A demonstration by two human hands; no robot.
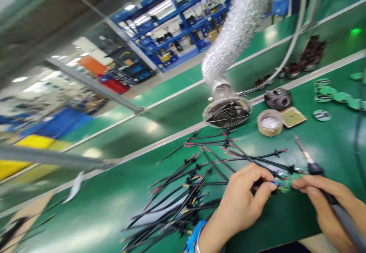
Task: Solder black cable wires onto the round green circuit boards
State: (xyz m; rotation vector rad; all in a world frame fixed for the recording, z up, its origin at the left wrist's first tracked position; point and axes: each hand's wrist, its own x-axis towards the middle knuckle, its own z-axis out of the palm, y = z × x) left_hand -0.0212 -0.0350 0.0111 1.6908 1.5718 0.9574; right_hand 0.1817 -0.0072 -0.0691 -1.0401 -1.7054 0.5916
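Note:
My left hand [243, 203] is closed, with thumb and index finger pinching thin coloured wires [276, 183]. Those wires meet a small green circuit board [286, 184], which the fingertips partly cover. At the board's other side, my right hand [331, 199] pinches its edge between thumb and forefinger. A soldering iron [315, 168] also rests in my right hand, its grey handle running under the fingers and its tip pointing up and away from the board. Left of my hands lie many black cables [183, 192] with red and yellow stripped wire ends, loosely piled on the green bench.
A fume extractor hood [227, 111] hangs from a silver duct [228, 35]. Nearby are a tape roll [269, 123], a sponge tray [294, 116] and a dark iron holder [278, 99]. Round green boards [340, 96] lie at right. Copper coils [311, 54] stand on the back ledge.

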